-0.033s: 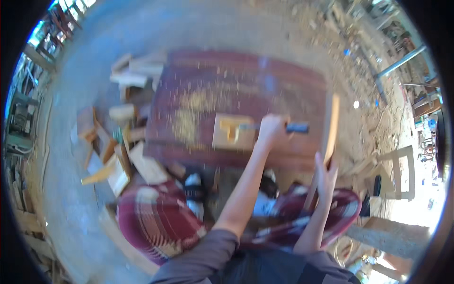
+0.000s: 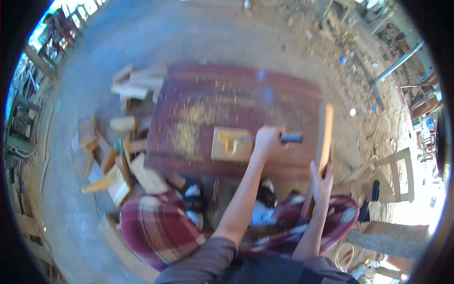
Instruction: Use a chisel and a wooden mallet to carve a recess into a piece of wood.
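Observation:
A small pale wooden block (image 2: 246,150) with a darker yellow T-shaped area on its face lies on a dark red wooden tabletop (image 2: 293,113). My left hand (image 2: 268,141) is closed round a chisel; its dark blue-grey handle (image 2: 291,137) sticks out to the right. The chisel's thin blade runs leftward to the T-shaped area; blur hides whether its tip touches. At the right edge of the tabletop, my right hand (image 2: 322,182) grips a long, bat-like wooden stick (image 2: 327,135), held upright. Its lower end slants down toward my right knee.
Sawdust and shavings (image 2: 194,120) lie on the tabletop's left half. Wood offcuts (image 2: 118,156) are piled on the floor to its left. My legs, under a red plaid cloth (image 2: 161,220), flank the near edge. A wooden frame (image 2: 402,177) stands at the right; debris (image 2: 359,80) covers the far-right floor.
The whole view has shifted slightly, so the tabletop, block and hands sit lower in the picture. Both hands keep their holds, the left on the chisel and the right on the stick.

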Tool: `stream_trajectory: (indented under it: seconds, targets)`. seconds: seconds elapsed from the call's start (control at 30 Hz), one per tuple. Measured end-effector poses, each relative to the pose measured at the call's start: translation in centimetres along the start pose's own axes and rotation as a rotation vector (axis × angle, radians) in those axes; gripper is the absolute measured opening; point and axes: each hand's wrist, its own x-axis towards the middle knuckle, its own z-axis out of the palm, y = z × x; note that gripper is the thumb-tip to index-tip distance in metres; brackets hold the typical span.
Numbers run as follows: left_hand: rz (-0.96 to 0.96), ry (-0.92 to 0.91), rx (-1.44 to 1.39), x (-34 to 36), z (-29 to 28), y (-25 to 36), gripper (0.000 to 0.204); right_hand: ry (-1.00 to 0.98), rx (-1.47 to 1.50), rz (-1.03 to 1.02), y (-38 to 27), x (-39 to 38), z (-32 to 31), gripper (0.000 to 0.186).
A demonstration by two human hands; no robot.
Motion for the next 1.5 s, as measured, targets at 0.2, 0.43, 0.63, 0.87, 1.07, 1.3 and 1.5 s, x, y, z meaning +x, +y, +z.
stream_trajectory:
  seconds: [0.2, 0.43, 0.63, 0.87, 1.07, 1.3, 1.5]
  targets:
    - [-0.011, 0.093, -0.034, -1.5, -3.7, 2.3, 0.016, -0.021, -0.068, 0.015, -3.8, -1.7, -0.6, 0.050]
    - [0.067, 0.079, -0.050, -1.1, -1.2, 1.2, 0.016, -0.200, -0.101, 0.046, -5.1, -1.5, -0.4, 0.052]
    - [0.063, 0.105, -0.017, -1.4, -1.6, 1.7, 0.018, -0.203, -0.112, 0.034, -5.1, -1.5, -0.8, 0.052]
    - [0.026, 0.138, -0.038, -1.7, -2.8, 2.0, 0.017, -0.205, -0.115, -0.003, -4.3, -1.7, -0.4, 0.054]
    - [-0.015, 0.172, -0.068, -1.5, -4.1, 2.1, 0.018, -0.214, -0.110, -0.008, -4.5, -1.6, -0.2, 0.054]
    - [0.017, 0.174, -0.095, -1.6, -3.5, 2.5, 0.018, -0.226, -0.123, 0.024, -5.3, -1.7, -0.6, 0.050]
    - [0.018, 0.078, -0.097, -2.6, -2.5, 3.4, 0.018, -0.223, -0.105, 0.008, -4.9, -2.3, -0.9, 0.049]
